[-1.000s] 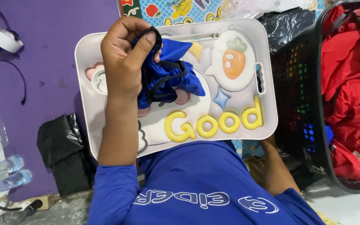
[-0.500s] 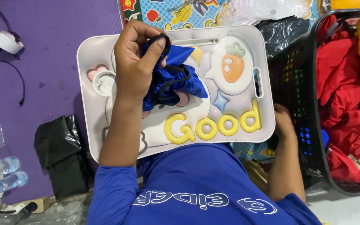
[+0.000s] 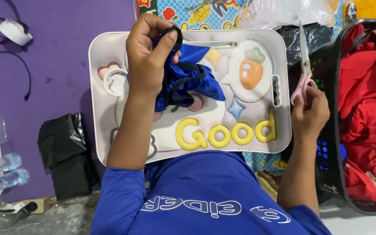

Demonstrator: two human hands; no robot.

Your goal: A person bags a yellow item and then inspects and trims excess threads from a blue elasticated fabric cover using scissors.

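Over tray (image 3: 109,52): left hand (image 3: 146,56) raised, thumb and forefinger pinching black strap (image 3: 177,37) of blue cloth (image 3: 192,80), other fingers curled shut around bunched fabric. Cloth hanging from pinch, lower part resting on tray middle, partly covering printed picture. Right of tray, just off its edge: right hand (image 3: 310,113) gripping pink handles of scissors (image 3: 303,65), fingers wrapped through the loops, blades pointing up and away, seemingly closed, hard to confirm. Right of tray also: black basket (image 3: 340,174) full of red cloth (image 3: 362,109). Left of tray: purple mat (image 3: 57,52), black bag (image 3: 68,152), bottles (image 3: 3,172) further down-left.

Step in hand, judged: bringing scissors to strap for trim. To do well: keep pinch tight and strap pulled taut, clear of blue fabric; lift strap a little above tray for blade access; open blades only once near strap; cut close to pinch but clear of thumb tip; keep blue folds tucked under curled fingers so no stray fabric gets nicked; keep tray level on lap.
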